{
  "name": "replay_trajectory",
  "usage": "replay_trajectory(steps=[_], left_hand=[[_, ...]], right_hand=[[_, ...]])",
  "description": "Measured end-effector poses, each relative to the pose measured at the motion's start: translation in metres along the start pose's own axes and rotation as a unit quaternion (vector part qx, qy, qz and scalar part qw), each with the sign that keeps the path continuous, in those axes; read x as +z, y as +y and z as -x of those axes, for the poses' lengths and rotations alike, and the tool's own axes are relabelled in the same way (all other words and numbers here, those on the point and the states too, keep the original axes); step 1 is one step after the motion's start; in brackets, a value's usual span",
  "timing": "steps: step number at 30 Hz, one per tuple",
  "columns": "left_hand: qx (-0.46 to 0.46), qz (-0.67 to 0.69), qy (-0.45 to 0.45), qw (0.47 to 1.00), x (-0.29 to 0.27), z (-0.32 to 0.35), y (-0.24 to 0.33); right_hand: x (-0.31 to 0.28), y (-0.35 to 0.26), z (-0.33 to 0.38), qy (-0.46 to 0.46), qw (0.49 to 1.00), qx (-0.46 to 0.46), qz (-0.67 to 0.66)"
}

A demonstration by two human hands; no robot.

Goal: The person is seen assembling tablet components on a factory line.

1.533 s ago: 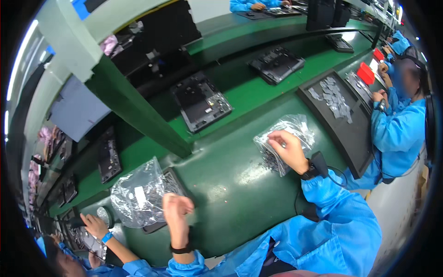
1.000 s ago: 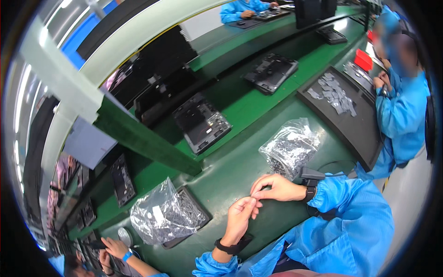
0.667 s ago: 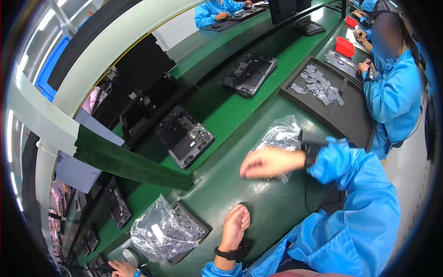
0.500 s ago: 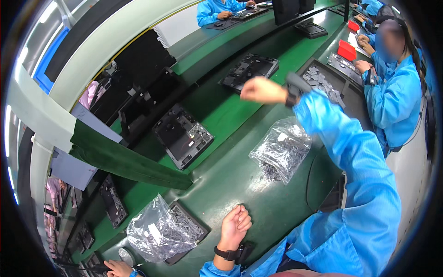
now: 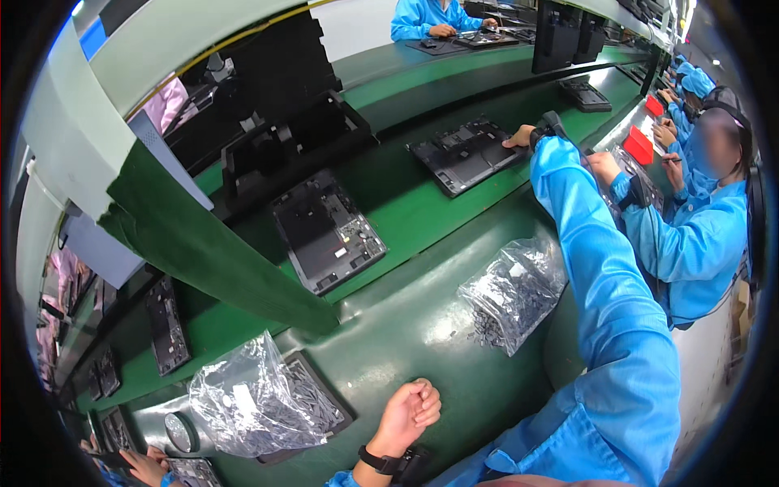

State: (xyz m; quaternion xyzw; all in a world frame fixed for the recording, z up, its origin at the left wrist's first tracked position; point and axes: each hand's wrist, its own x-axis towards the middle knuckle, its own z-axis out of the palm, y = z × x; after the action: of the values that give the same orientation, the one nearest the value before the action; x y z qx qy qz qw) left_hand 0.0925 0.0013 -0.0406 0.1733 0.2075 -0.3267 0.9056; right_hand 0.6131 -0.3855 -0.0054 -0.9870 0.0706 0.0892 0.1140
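My right hand (image 5: 520, 137) reaches far out over the green conveyor with its fingers at the right edge of an open laptop base (image 5: 466, 158). The thumb lies on top of the edge; the other fingers are partly hidden. Curled up near the front of the bench is my left hand (image 5: 411, 412), with nothing visible in it. A clear plastic bag of small dark grey pieces (image 5: 515, 292) lies to the right of it. To its left, another such bag (image 5: 247, 402) rests over a dark tray (image 5: 341, 406). A second laptop base (image 5: 329, 231) sits on the conveyor.
A green-wrapped post (image 5: 219, 247) slants across the bench at the left. Further laptop parts (image 5: 168, 325) line the conveyor. A round container (image 5: 180, 432) stands beside the left bag. At the right works a person in blue (image 5: 702, 252), near red bins (image 5: 639, 146); another person's hands (image 5: 146, 467) show lower left.
My right hand has moved right and down onto the laptop base's edge; before, it hung near that base. The view has shifted. My left hand stays curled.
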Motion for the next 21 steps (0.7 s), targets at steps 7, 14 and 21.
replay_trajectory(steps=[7,14,21], left_hand=[[0.085,-0.106,0.01,0.991,0.018,0.001,-0.001],[0.204,-0.249,0.055,0.945,0.03,0.027,-0.008],[0.296,-0.28,0.1,0.908,0.025,0.074,-0.014]], right_hand=[[-0.018,0.008,0.04,-0.027,0.913,0.036,-0.404],[-0.002,0.008,0.118,-0.235,0.747,-0.046,-0.62],[0.011,-0.039,0.363,-0.152,0.649,-0.091,-0.74]])
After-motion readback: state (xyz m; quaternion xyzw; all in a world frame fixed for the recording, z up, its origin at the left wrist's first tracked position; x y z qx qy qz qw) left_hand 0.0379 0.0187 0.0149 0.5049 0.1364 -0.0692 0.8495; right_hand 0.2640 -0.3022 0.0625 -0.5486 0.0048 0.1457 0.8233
